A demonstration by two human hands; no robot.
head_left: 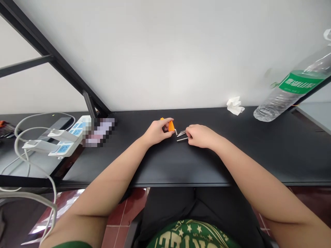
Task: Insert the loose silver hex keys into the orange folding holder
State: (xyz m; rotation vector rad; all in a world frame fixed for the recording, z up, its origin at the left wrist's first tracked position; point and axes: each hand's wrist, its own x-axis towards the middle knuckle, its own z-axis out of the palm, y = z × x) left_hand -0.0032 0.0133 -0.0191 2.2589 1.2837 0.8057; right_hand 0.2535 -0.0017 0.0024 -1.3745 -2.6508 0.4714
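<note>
Above the middle of the black desk, my left hand (156, 132) pinches an orange hex key holder (171, 126) between thumb and fingers. A short bent silver hex key (176, 132) juts from the holder's right end. My right hand (201, 135) is closed just to the right, its fingers curled down around the ends of several thin silver hex keys (182, 139). Their free ends point left towards the holder. How many of these keys the right fingers grip, and how many lie on the desk, is hidden by the hand.
A white power strip (77, 129) with plugged-in chargers and cables (19, 137) lies left, beside a pixelated object (100, 132). A black metal frame (69, 74) rises there. Crumpled tissue (235, 105) and a large plastic bottle (287, 89) stand right, against the white wall (168, 51).
</note>
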